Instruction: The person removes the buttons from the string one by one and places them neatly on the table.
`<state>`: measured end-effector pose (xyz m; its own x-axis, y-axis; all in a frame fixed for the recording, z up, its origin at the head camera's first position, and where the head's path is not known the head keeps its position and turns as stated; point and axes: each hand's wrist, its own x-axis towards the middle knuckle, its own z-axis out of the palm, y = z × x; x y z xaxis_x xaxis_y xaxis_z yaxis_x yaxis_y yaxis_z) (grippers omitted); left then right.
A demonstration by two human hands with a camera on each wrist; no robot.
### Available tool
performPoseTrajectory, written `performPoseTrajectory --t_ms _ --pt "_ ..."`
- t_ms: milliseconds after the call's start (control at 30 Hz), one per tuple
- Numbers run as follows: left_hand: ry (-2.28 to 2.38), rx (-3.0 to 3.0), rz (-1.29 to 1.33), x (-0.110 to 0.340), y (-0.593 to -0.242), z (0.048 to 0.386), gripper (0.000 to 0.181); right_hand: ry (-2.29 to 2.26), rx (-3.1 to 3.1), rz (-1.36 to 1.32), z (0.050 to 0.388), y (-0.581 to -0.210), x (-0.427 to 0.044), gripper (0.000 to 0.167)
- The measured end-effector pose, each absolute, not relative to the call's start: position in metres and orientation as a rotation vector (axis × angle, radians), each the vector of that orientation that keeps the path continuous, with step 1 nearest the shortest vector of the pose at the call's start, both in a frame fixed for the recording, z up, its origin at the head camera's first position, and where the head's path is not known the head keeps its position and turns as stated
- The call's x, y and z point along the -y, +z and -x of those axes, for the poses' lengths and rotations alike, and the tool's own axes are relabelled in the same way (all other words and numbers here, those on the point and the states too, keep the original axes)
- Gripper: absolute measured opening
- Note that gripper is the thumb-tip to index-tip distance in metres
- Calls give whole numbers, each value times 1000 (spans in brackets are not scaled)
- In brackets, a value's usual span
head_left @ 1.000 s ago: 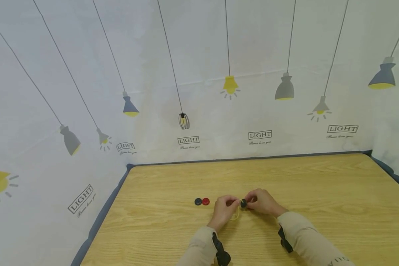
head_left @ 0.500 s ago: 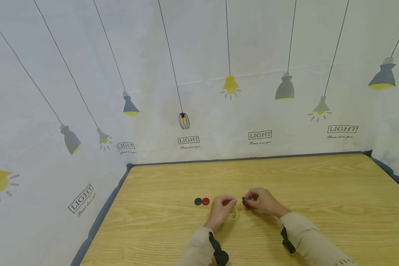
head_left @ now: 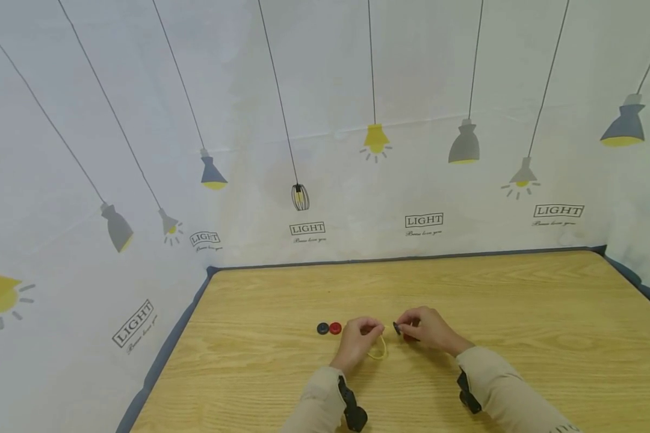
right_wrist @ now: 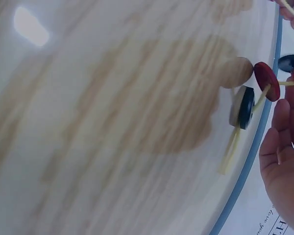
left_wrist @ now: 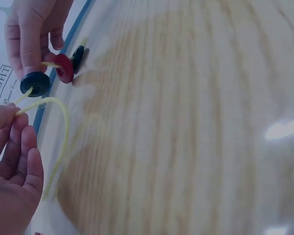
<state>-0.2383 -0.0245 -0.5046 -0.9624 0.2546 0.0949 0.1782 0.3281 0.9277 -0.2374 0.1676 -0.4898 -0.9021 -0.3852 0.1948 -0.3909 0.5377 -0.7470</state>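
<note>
My left hand (head_left: 357, 341) pinches a yellow cord (left_wrist: 65, 128) between thumb and fingertip, and a length of it loops down below. Just to the right, my right hand (head_left: 432, 329) pinches a dark button (left_wrist: 35, 84) by its edge. The cord passes through this button toward the left fingertips. Farther along the same cord, below the right hand, hang a red button (left_wrist: 64, 68) and a second dark button (right_wrist: 246, 107). Left of my left hand, a loose dark button (head_left: 322, 328) and a loose red button (head_left: 335, 328) lie side by side on the table.
The wooden table (head_left: 271, 373) has a dark blue border along its back and left. Behind it stands a pale wall covering (head_left: 336, 174) printed with lamps. Black wrist devices (head_left: 468, 394) sit at both sleeves.
My left hand has shifted slightly left, away from the right hand. The button in the right hand has turned from nearly face-on to edge-on in the head view.
</note>
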Motion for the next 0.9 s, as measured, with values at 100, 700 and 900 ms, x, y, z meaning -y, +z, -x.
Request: performPoseTrajectory --t_ms 100,700,900 --pt "1711 -2502 -418 24 -506 236 13 1341 2752 -661 237 -488 -167 8" --pt "1788 -2358 -441 12 -508 231 35 1433 2732 -699 234 -482 -162 8" --pt "1846 -2301 -484 10 -496 224 36 1435 2710 -720 233 -479 -161 8"
